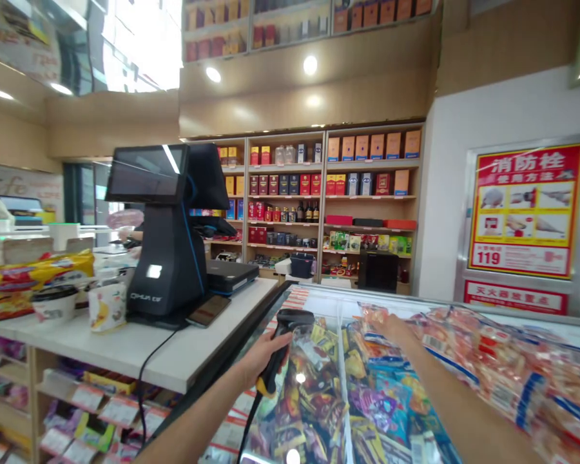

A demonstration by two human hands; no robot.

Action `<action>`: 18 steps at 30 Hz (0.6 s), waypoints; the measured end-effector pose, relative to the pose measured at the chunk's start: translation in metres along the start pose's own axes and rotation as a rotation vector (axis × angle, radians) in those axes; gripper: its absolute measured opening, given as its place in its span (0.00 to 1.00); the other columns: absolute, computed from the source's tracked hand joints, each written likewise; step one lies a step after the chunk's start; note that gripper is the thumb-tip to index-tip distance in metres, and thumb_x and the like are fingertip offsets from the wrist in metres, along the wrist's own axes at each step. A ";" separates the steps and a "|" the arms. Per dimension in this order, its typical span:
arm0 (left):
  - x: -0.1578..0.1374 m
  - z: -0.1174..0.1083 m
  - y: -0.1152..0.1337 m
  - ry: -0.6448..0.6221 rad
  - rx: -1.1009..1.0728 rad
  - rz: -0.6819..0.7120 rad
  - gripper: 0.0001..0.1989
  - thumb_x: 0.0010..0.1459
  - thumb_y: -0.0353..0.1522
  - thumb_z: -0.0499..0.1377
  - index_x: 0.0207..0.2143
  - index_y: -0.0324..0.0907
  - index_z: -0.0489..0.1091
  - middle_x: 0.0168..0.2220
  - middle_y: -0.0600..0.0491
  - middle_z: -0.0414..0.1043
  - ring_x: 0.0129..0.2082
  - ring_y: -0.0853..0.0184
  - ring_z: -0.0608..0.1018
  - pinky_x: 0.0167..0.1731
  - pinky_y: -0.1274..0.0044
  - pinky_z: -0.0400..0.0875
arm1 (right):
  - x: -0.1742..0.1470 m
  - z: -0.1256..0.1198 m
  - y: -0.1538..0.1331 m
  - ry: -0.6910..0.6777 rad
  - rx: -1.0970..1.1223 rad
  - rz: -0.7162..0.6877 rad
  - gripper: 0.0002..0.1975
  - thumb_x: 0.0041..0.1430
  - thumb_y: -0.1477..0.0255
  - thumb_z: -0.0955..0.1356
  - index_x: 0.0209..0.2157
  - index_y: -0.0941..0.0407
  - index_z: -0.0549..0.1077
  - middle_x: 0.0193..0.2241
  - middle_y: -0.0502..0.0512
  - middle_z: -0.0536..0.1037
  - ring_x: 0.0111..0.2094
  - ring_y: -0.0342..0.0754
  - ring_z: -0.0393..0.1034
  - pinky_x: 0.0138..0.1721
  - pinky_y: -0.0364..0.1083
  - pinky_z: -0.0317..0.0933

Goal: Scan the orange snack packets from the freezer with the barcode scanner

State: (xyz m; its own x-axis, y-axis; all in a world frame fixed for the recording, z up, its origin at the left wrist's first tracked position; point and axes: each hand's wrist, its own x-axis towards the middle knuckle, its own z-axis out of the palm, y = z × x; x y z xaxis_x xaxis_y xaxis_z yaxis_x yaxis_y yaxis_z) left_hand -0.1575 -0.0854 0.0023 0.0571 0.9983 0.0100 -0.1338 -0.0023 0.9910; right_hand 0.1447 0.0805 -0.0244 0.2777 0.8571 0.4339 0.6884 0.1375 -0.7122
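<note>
My left hand is wrapped round the handle of a black barcode scanner, its cable hanging down from the grip. The scanner is held over the left part of a glass-topped chest freezer. Farther out, my right hand is closed on a clear plastic bag of pinkish food; the fingertips are partly hidden. Right of my forearm, several similar clear bags with blue edges lie piled on the freezer. Colourful wrapped packs show through the glass.
A white counter on the left carries a black cash register, a phone, paper cups and snack bags. Snack shelves stand below it. Shelves of boxes and bottles line the back wall; a red fire-hydrant sign hangs right.
</note>
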 end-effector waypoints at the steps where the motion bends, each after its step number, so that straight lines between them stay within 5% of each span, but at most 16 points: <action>1: 0.002 0.001 0.006 -0.016 0.001 -0.010 0.13 0.42 0.40 0.57 0.20 0.38 0.61 0.13 0.58 0.63 0.12 0.76 0.64 0.12 0.84 0.56 | 0.002 0.000 0.000 -0.027 -0.049 0.029 0.17 0.29 0.60 0.68 0.22 0.57 0.70 0.22 0.60 0.73 0.30 0.55 0.67 0.30 0.51 0.56; 4: 0.006 0.009 0.019 -0.071 -0.020 -0.040 0.10 0.42 0.37 0.57 0.21 0.39 0.61 0.15 0.58 0.64 0.14 0.74 0.66 0.14 0.82 0.59 | -0.002 -0.006 -0.007 -0.027 -0.147 0.098 0.26 0.29 0.58 0.67 0.30 0.61 0.70 0.28 0.65 0.73 0.34 0.59 0.66 0.32 0.52 0.56; 7: -0.004 0.019 0.019 -0.103 -0.069 -0.044 0.08 0.41 0.34 0.57 0.23 0.39 0.61 0.17 0.57 0.65 0.15 0.74 0.67 0.16 0.81 0.60 | -0.019 -0.011 -0.016 0.079 0.046 0.090 0.28 0.35 0.56 0.64 0.35 0.62 0.69 0.30 0.64 0.73 0.34 0.56 0.66 0.33 0.52 0.57; 12: -0.042 0.032 -0.007 -0.060 -0.163 0.006 0.08 0.44 0.35 0.54 0.23 0.38 0.61 0.18 0.57 0.64 0.14 0.78 0.64 0.16 0.83 0.58 | -0.072 -0.006 -0.014 0.089 0.536 -0.070 0.23 0.41 0.58 0.62 0.37 0.58 0.67 0.30 0.56 0.73 0.31 0.50 0.67 0.32 0.47 0.59; 18: -0.069 0.037 -0.028 0.042 -0.182 0.052 0.11 0.43 0.38 0.56 0.18 0.39 0.62 0.14 0.58 0.62 0.13 0.78 0.62 0.15 0.84 0.56 | -0.103 -0.008 -0.010 0.167 0.555 -0.164 0.15 0.43 0.62 0.62 0.31 0.57 0.65 0.31 0.56 0.72 0.34 0.49 0.65 0.37 0.47 0.57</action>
State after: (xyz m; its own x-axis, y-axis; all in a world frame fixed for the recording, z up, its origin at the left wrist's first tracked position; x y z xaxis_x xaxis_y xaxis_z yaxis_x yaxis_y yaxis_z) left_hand -0.1212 -0.1561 -0.0216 0.0042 0.9987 0.0509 -0.3126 -0.0470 0.9487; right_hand 0.1147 -0.0128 -0.0580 0.3305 0.7193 0.6110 0.2909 0.5383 -0.7910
